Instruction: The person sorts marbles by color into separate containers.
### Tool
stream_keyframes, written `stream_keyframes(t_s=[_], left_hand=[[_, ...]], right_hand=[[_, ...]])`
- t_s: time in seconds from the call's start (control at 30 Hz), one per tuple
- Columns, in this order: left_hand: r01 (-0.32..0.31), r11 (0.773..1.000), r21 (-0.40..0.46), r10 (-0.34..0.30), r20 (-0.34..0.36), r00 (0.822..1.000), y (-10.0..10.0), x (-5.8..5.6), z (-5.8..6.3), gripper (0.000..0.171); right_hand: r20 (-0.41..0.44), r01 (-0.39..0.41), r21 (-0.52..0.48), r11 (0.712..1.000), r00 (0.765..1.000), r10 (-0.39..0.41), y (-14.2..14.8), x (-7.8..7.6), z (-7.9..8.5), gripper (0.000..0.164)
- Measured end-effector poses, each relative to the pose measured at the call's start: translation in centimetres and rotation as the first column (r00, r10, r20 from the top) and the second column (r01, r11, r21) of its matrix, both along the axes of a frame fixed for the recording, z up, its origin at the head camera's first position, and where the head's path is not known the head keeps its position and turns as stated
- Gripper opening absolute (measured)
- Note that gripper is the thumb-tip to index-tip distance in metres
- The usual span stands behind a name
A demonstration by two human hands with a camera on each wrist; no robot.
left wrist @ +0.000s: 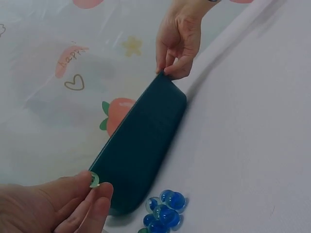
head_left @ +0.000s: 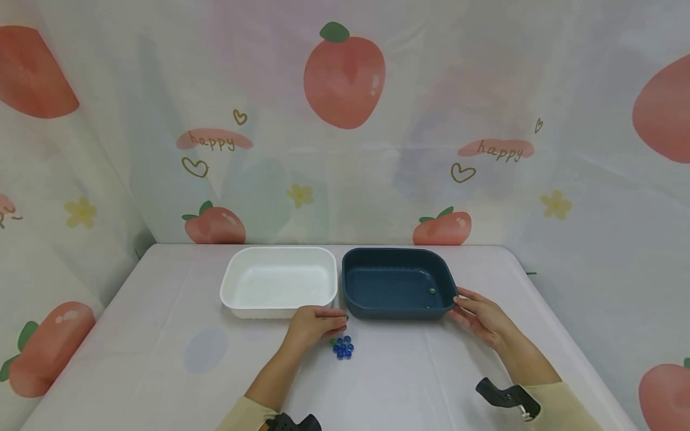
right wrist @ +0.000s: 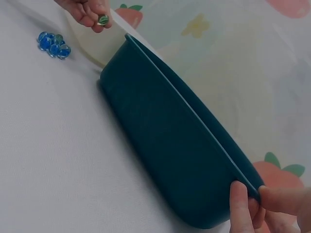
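Between thumb and fingertips my left hand [head_left: 318, 323] pinches a green marble [right wrist: 103, 20], held near the front left corner of the dark blue basin [head_left: 399, 312]. My right hand [head_left: 483, 317] grips that basin's rim at its right end, thumb on one side and fingers on the other. Inside the basin, toward the right, lies a small green marble [head_left: 432, 291]. On the cloth just in front of the left hand sits a cluster of several blue marbles [head_left: 343, 348], with a green one [head_left: 332, 342] at its left edge.
A white basin [head_left: 278, 312] stands left of the dark one, close beside it. Both rest toward the back of the table with its white cloth [head_left: 399, 383]. Behind them hangs a curtain [head_left: 345, 179] printed with fruit. A black wrist mount [head_left: 508, 398] sits on the right forearm.
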State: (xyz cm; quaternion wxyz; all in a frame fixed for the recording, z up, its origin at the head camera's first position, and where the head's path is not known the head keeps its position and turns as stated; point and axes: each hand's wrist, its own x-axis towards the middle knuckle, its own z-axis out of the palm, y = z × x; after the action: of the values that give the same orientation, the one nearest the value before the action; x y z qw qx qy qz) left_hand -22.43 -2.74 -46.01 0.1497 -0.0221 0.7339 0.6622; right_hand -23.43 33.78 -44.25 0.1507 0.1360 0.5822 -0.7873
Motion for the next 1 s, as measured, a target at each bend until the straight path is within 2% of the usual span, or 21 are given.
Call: stream_keyframes(t_s=[0.23,0.43,0.6,0.8,1.0], left_hand=[[-0.01,1.0,-0.001,0.01,-0.009,1.0,0.5,-0.3,0.7,0.024],[-0.017,1.0,-0.01,0.016,-0.013,1.0,1.1,-1.0,1.5,0.024],[-0.009,1.0,0.008,0.009,-0.011,1.0,1.7,-1.5,2.1,0.023],[-0.001,0.999,-0.035,0.0,-0.04,0.999,2.1,-2.2,2.6,0.021],[-0.005,0.998,-0.057,0.003,-0.031,1.0,2.6,-2.9,3.0,0.02]], right_hand=[[-0.005,-0.006,0.001,1.0,1.0,0.006,0.0,0.0,-0.1,0.059],[0.004,-0.008,0.005,1.0,1.0,0.008,-0.1,-0.1,0.1,0.069],[0.007,-0.01,0.01,1.0,1.0,0.01,-0.2,-0.1,0.1,0.071],[-0.007,-0.01,0.005,1.0,1.0,0.01,-0.2,0.0,0.1,0.059],[-0.021,-0.01,-0.019,1.0,1.0,0.01,0.1,0.0,0.0,0.042]])
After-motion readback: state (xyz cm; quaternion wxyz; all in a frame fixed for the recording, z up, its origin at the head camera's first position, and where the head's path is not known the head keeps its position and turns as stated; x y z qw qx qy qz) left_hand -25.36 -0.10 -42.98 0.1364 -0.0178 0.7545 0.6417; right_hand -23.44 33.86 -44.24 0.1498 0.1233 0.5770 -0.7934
